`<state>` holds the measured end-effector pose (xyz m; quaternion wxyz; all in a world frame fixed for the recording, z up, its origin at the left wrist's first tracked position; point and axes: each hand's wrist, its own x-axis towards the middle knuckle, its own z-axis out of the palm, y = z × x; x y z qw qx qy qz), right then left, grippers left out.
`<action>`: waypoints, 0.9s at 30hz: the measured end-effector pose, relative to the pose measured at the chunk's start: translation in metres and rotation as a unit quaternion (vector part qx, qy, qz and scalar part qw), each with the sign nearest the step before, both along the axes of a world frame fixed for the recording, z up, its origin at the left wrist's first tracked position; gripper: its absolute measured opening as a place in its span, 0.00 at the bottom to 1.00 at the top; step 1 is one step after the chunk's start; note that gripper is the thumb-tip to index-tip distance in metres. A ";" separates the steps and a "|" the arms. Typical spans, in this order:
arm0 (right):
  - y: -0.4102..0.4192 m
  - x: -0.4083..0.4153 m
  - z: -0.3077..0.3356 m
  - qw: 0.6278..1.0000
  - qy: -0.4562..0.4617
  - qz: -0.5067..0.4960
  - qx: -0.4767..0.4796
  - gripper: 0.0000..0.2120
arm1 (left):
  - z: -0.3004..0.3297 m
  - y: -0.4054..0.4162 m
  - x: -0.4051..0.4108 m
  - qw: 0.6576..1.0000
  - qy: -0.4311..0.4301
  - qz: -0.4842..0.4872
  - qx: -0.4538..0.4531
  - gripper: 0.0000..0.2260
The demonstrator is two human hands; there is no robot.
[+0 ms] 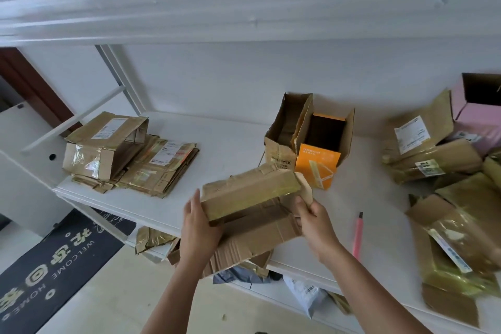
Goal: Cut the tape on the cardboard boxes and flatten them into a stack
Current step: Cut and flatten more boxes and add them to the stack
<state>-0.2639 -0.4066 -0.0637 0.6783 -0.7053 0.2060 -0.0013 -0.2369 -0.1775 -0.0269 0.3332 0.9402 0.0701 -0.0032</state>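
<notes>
At the near edge of the white shelf (230, 144), the left hand (199, 228) and right hand (315, 221) both grip the brown taped cardboard box (252, 190) at its ends, probably to press it flat. The flattened brown stack (130, 157) waits far left; the pink cutter (357, 236) lies just right.

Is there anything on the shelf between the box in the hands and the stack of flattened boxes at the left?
Nothing visible. The shelf is bare between the held box and the flattened stack. The orange box stands to the right, off that path.
</notes>
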 end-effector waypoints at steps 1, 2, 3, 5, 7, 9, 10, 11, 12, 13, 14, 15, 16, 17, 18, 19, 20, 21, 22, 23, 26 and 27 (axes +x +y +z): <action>-0.001 0.000 -0.005 0.999 0.005 -0.003 0.034 0.11 | -0.002 0.003 0.000 0.999 0.017 -0.034 -0.025 0.38; -0.002 0.000 -0.010 0.997 0.012 -0.013 0.078 0.09 | -0.003 0.007 -0.001 0.996 0.034 -0.079 -0.039 0.36; -0.006 0.001 -0.016 0.991 0.021 -0.030 0.125 0.09 | -0.006 0.012 -0.001 0.989 0.056 -0.127 -0.050 0.35; -0.016 -0.001 -0.018 0.977 0.056 -0.049 0.201 0.08 | -0.007 0.018 -0.004 0.970 0.108 -0.208 -0.064 0.36; -0.025 -0.005 -0.020 0.966 0.088 -0.040 0.238 0.13 | -0.014 0.022 -0.002 0.957 0.138 -0.245 -0.071 0.39; -0.034 -0.012 -0.018 0.954 0.107 -0.065 0.272 0.15 | -0.025 0.022 0.000 0.946 0.172 -0.267 -0.062 0.40; -0.037 -0.015 -0.017 0.946 0.110 -0.079 0.296 0.15 | -0.030 0.021 0.001 0.940 0.190 -0.281 -0.042 0.40; -0.040 -0.018 -0.015 0.939 0.104 -0.084 0.318 0.16 | -0.034 0.019 0.000 0.932 0.211 -0.294 -0.017 0.40; -0.042 -0.020 -0.013 0.933 0.101 -0.090 0.333 0.15 | -0.038 0.016 0.000 0.923 0.230 -0.308 0.008 0.40; -0.043 -0.021 -0.011 0.927 0.099 -0.094 0.348 0.15 | -0.040 0.014 -0.001 0.916 0.246 -0.316 0.027 0.41; -0.045 -0.021 -0.012 0.923 0.100 -0.095 0.359 0.14 | -0.041 0.012 -0.001 0.909 0.261 -0.322 0.037 0.41; -0.045 -0.021 -0.013 0.920 0.107 -0.097 0.364 0.14 | -0.042 0.011 0.000 0.905 0.276 -0.322 0.035 0.41; -0.044 -0.020 -0.016 0.923 0.115 -0.097 0.355 0.13 | -0.045 0.011 0.001 0.902 0.285 -0.324 0.013 0.39; -0.042 -0.020 -0.017 0.928 0.121 -0.091 0.340 0.12 | -0.043 0.010 0.001 0.902 0.300 -0.307 -0.042 0.35; -0.040 -0.019 -0.019 0.936 0.123 -0.085 0.318 0.11 | -0.040 0.010 0.000 0.901 0.315 -0.271 -0.123 0.31; -0.038 -0.019 -0.021 0.943 0.121 -0.080 0.301 0.10 | -0.040 0.011 0.000 0.906 0.314 -0.216 -0.184 0.28; -0.038 -0.017 -0.024 0.947 0.114 -0.082 0.290 0.11 | -0.042 0.013 0.000 0.919 0.280 -0.153 -0.232 0.25; -0.037 -0.016 -0.025 0.947 0.108 -0.085 0.291 0.11 | -0.047 0.017 0.001 0.950 0.211 -0.082 -0.217 0.21; -0.037 -0.015 -0.026 0.946 0.105 -0.088 0.295 0.11 | -0.054 0.023 0.003 0.975 0.138 -0.004 -0.176 0.18; -0.037 -0.014 -0.024 0.944 0.102 -0.090 0.301 0.10 | -0.063 0.031 0.008 0.986 0.095 0.060 -0.127 0.17; -0.038 -0.009 -0.019 0.942 0.101 -0.083 0.310 0.09 | -0.070 0.043 0.015 0.937 0.192 0.206 -0.207 0.20; -0.036 -0.006 -0.016 0.943 0.104 -0.069 0.308 0.09 | -0.069 0.047 0.017 0.894 0.238 0.226 -0.306 0.13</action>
